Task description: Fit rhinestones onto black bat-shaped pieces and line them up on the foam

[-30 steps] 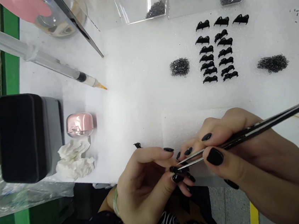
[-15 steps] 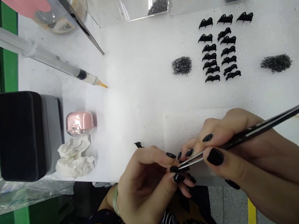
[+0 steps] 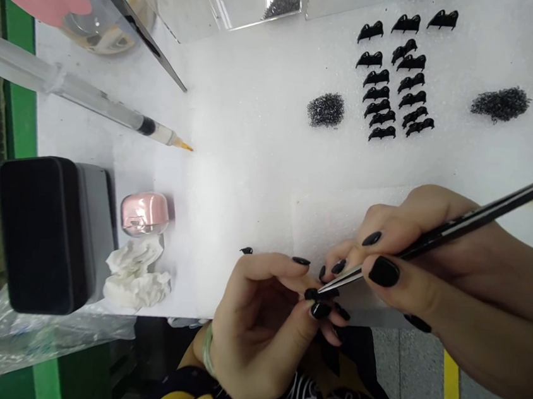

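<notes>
Between its thumb and fingers, my left hand (image 3: 265, 329) pinches a small black part (image 3: 312, 294), mostly covered by the fingers. My right hand (image 3: 435, 268) is closed around a pair of tweezers (image 3: 479, 215), whose tips meet at that small part. Another black part (image 3: 246, 250) lies on the white sheet just behind my left hand. Farther back, several small black two-humped parts (image 3: 382, 133) stand in two uneven columns. A pile of tiny dark pieces (image 3: 326, 110) lies left of them and a second pile (image 3: 501, 103) lies to their right.
To the left are a syringe (image 3: 127, 115) with an orange tip, a second pair of tweezers (image 3: 158, 55), a black box (image 3: 43, 236), a small pink case (image 3: 145, 213) and crumpled tissue (image 3: 139, 275). A clear tray (image 3: 238, 12) stands at the back.
My view has shifted slightly, so the table items sit a little higher. Both hands keep their grips; the tweezer tips stay at the small black part, and the left index finger has lifted slightly.
</notes>
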`<state>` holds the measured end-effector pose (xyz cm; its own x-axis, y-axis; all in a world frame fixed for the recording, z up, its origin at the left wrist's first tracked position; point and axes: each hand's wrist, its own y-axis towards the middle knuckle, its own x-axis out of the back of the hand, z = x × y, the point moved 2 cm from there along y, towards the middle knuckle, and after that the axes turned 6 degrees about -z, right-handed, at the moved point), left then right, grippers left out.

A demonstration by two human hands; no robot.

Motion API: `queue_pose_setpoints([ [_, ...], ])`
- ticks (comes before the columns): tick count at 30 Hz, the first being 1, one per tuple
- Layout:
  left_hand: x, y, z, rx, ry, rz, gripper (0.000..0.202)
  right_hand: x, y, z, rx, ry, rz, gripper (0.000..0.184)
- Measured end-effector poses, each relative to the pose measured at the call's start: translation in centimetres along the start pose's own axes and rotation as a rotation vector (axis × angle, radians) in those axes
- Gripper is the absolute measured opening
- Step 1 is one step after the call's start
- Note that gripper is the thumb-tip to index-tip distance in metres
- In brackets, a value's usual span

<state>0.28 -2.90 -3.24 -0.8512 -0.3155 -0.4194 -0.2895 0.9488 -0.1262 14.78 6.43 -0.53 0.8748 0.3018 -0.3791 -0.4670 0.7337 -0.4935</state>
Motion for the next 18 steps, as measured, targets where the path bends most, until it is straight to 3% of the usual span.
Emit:
queue_pose_setpoints([
  [6, -0.1, -0.1, 0.0, -0.007, 0.019, -0.028, 0.035, -0.4, 0.2, 0.1, -0.044, 0.059, 0.054, 0.022],
  [18, -0.4, 0.1, -0.2, -0.015, 0.063, -0.079, 0.033, 0.2, -0.9, -0.6, 0.132, -0.086, 0.045, 0.012],
])
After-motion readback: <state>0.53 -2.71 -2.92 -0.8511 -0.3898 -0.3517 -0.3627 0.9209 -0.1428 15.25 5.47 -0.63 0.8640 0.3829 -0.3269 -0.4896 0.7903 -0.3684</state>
